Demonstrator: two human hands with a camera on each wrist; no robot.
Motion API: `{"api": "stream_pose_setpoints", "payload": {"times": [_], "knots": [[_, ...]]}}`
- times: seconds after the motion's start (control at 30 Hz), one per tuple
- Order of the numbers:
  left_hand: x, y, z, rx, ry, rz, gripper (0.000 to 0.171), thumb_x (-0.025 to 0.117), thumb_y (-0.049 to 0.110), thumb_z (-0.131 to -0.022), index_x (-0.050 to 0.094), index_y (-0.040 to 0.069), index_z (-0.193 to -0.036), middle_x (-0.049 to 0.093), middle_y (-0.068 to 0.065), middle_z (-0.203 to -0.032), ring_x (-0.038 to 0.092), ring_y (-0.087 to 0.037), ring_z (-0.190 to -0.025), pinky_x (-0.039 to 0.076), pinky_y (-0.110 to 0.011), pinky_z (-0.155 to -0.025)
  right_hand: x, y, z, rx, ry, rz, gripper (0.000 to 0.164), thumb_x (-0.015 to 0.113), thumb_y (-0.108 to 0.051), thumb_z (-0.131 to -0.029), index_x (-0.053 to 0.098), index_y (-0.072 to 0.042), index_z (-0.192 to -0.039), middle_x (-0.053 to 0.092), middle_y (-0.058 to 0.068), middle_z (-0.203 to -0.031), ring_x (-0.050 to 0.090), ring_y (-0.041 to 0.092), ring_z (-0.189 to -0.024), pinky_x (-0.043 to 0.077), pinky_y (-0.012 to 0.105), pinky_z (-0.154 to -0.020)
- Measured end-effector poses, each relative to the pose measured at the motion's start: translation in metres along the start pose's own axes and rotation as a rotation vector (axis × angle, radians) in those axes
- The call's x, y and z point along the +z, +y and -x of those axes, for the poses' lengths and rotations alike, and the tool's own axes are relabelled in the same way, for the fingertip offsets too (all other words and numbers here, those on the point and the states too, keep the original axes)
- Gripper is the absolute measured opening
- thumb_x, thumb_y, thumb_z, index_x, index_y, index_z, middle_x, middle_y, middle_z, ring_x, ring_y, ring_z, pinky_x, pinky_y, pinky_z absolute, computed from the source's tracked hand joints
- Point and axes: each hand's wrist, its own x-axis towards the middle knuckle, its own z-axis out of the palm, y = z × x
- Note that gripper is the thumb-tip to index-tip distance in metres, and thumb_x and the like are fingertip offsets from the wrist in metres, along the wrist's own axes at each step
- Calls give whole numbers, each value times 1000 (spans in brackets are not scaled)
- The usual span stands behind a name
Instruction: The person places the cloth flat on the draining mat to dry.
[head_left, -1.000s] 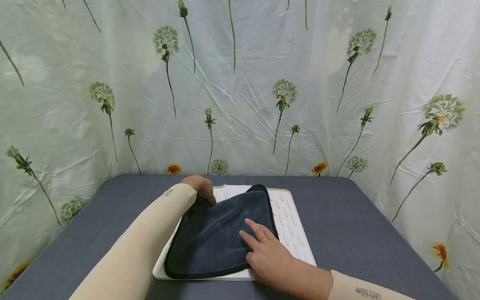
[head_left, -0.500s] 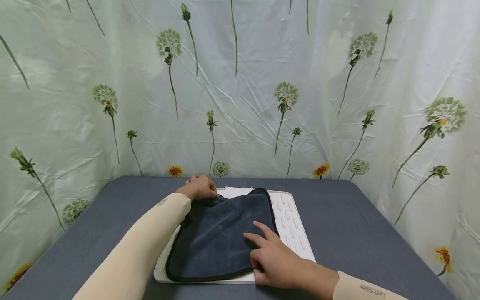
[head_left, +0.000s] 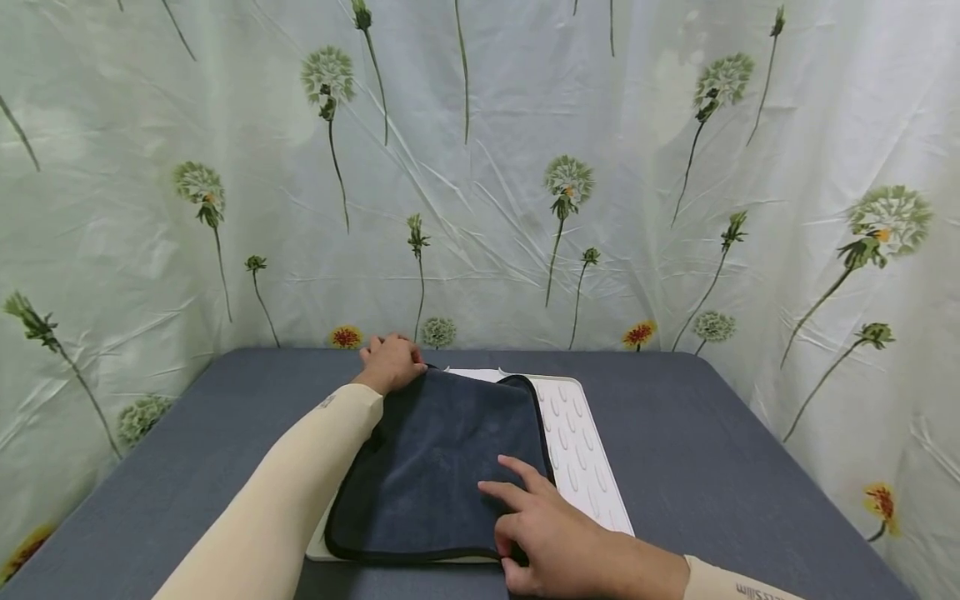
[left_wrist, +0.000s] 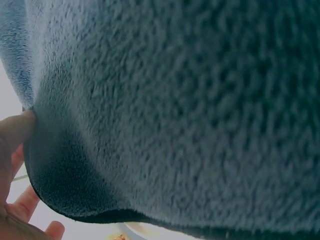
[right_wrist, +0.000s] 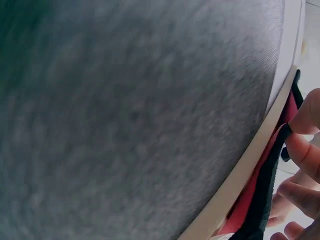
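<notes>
A dark blue plush cloth [head_left: 442, 467] with black edging lies over a white mat [head_left: 577, 442] with raised oval ridges. At its far left corner my left hand [head_left: 392, 362] pinches the edge; in the left wrist view the thumb [left_wrist: 19, 129] presses on the blue pile and the corner curves up. My right hand [head_left: 551, 533] pinches the near right corner between thumb and index finger, its other fingers spread over the cloth. The right wrist view shows the black edging [right_wrist: 270, 180] raised there, with a red underside [right_wrist: 245, 202] beneath it.
The mat rests on a table covered in grey-blue fabric [head_left: 675, 467]. A white curtain [head_left: 480, 208] printed with dandelions hangs behind the table and along both sides. The mat shows along the cloth's right side and at the far edge.
My left hand has moved away from me, drawing the cloth's far left part out flatter toward the mat's far edge. My right hand has shifted slightly nearer and now pinches the near right corner.
</notes>
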Motion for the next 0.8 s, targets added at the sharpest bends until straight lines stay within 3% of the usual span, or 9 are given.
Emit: {"api": "stream_pose_setpoints", "payload": {"times": [0.23,0.3,0.43,0.53,0.67,0.8], "knots": [[6,1,-1,-20,42,-19,20,66,37,-100,74,18,-97,53,-19,-140,35,-49,-131,32,-63,-103,4,-4,1,-87,2,114,21,80,-26,-80,62,-32,-71,62,5,-140,47,43,-139,50,55,-104],[8,1,-1,-33,28,-18,22,66,38,-100,73,18,-97,53,-18,-139,35,-48,-131,32,-62,-102,4,-4,1,-74,-24,90,20,79,-27,-82,63,-33,-73,61,5,-142,46,43,-140,49,55,-105],[4,-6,2,-72,-20,-22,28,66,42,-99,73,16,-104,51,-18,-142,33,-49,-133,31,-62,-103,1,0,-3,9,-99,-61,19,72,-34,-93,63,-36,-76,57,3,-147,39,42,-145,43,59,-110],[0,-12,6,-88,-59,-24,38,65,45,-99,72,14,-118,51,-19,-143,33,-48,-134,31,-61,-104,0,9,-10,80,-106,-166,22,68,-39,-98,63,-35,-77,58,2,-143,40,38,-146,36,62,-114],[-5,-20,16,-84,-97,-4,53,63,50,-99,65,11,-135,51,-19,-145,35,-46,-131,31,-60,-103,2,29,-21,194,-27,-210,24,70,-35,-97,62,-32,-75,62,7,-137,41,41,-143,32,65,-115],[-8,-30,22,-76,-125,45,64,63,52,-98,57,11,-145,50,-18,-150,37,-46,-130,30,-61,-103,4,61,-28,330,114,-103,19,75,-27,-92,64,-27,-78,63,17,-136,41,50,-140,33,67,-113]]}}
